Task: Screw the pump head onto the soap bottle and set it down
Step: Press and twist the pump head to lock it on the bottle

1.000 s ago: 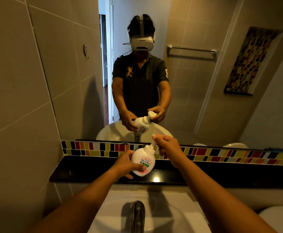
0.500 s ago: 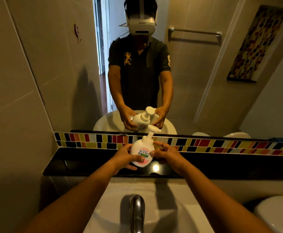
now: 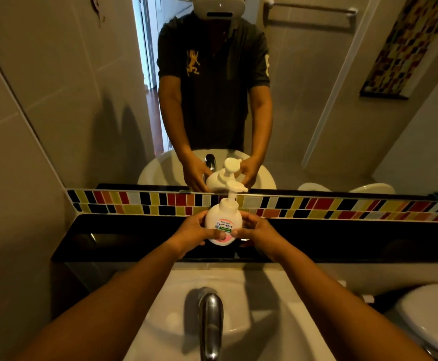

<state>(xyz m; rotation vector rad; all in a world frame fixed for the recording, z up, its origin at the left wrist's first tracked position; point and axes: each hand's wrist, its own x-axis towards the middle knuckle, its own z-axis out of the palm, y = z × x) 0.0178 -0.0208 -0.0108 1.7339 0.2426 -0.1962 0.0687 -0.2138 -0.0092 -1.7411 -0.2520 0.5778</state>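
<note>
Both hands' fingers grasping soap bottle point(image 3: 222, 223) over black ledge point(image 3: 124, 238); faucet point(image 3: 210, 324) near, mirror point(image 3: 303, 105) behind.

A home bathroom: white sink point(image 3: 251, 295) with chrome tap point(image 3: 210, 321), wall mirror point(image 3: 316, 113), tiled walls, toilet lid point(image 3: 431, 316) beside it.

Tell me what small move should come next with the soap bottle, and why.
Probably open both hands and let go. The pump head already sits on the soap bottle, which stands upright on the black ledge, left hand and right hand around it.
</note>
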